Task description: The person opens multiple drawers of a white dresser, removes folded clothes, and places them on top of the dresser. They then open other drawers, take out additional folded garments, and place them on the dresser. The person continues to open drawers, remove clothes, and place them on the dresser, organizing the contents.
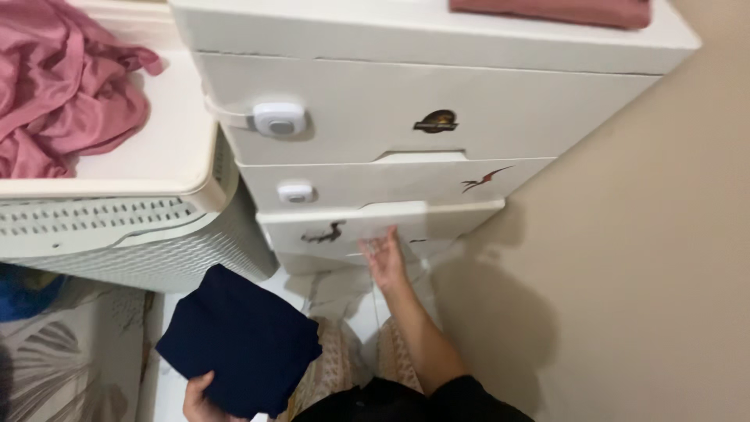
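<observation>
A folded navy cloth [241,340] sits lowest in view, pinched at its near edge by the left hand [199,400]. The right hand [384,254] (fingers spread) reaches the bottom drawer [375,221] of the white drawer chest [422,101].

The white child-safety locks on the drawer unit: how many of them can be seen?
2. One safety lock sits at the left of the top drawer, with a strap around the corner; a smaller lock is on the second drawer. Lower ones may be hidden.
</observation>
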